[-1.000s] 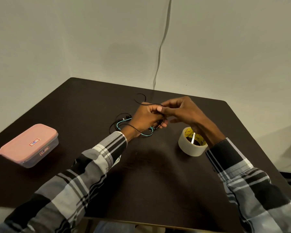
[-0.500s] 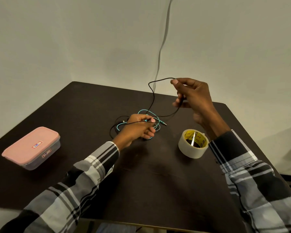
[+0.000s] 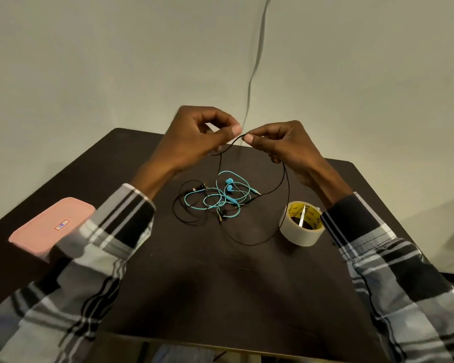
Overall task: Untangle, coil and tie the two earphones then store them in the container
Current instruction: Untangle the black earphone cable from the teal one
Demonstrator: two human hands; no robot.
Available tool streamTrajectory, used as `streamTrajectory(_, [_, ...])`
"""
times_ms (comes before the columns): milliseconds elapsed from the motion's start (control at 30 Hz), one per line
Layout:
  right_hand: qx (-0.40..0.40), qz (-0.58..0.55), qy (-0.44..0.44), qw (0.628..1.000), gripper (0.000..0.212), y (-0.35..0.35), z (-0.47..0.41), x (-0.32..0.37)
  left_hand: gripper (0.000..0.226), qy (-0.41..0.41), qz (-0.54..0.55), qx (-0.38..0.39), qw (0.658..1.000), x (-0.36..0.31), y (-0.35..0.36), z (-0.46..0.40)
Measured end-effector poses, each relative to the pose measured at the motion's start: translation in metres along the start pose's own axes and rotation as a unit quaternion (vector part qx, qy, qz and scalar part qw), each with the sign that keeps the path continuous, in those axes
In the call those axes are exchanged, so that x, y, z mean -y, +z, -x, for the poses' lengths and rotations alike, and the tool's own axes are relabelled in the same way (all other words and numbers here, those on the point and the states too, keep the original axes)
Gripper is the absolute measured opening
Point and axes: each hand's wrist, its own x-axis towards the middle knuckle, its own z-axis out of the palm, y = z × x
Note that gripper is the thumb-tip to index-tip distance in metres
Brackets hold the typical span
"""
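Head view:
Left hand (image 3: 194,137): pinches black cord (image 3: 283,184), raised to draw it clear.
Right hand (image 3: 281,145): pinches same cord close beside, loops hanging to desk (image 3: 220,284).
Teal cord (image 3: 215,197): on desk, apparently tangled with black.
Container (image 3: 50,229): lidded, left, waiting.
Tape (image 3: 300,224): right, likely for tying.

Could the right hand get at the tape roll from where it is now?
Probably yes: the tape roll sits uncovered on the table just below the right hand, but that hand is pinching the black earphone cord and would need to release it.
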Motion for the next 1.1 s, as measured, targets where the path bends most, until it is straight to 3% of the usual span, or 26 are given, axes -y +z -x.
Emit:
streamTrajectory(167, [0.019,0.04,-0.012,0.999,0.019,0.003,0.002,0.006,0.017,-0.072,-0.009,0.034,0.997,0.019,0.022,-0.009])
streamTrajectory(333, [0.016,0.039,0.011,0.999,0.023,-0.006,0.006,0.002,0.017,-0.091,-0.003,0.029,0.995,0.025,0.02,-0.012])
streamTrajectory(500, [-0.012,0.01,0.03,0.999,0.02,-0.015,0.009,0.002,0.017,-0.064,-0.025,-0.06,0.996,0.027,0.005,-0.019])
streamTrajectory(667, [-0.022,-0.003,0.031,0.999,0.026,-0.022,0.009,0.001,0.016,-0.074,0.031,-0.176,0.981,0.028,-0.024,-0.029])
streamTrajectory(1000, [-0.069,-0.054,0.039,0.995,0.027,-0.036,0.005,0.001,0.017,-0.082,0.027,-0.307,0.948,0.037,-0.066,-0.044])
streamTrajectory(1100, [-0.084,-0.06,0.051,0.993,0.027,-0.042,0.006,-0.005,0.013,-0.105,-0.013,-0.311,0.945,0.051,-0.082,-0.039])
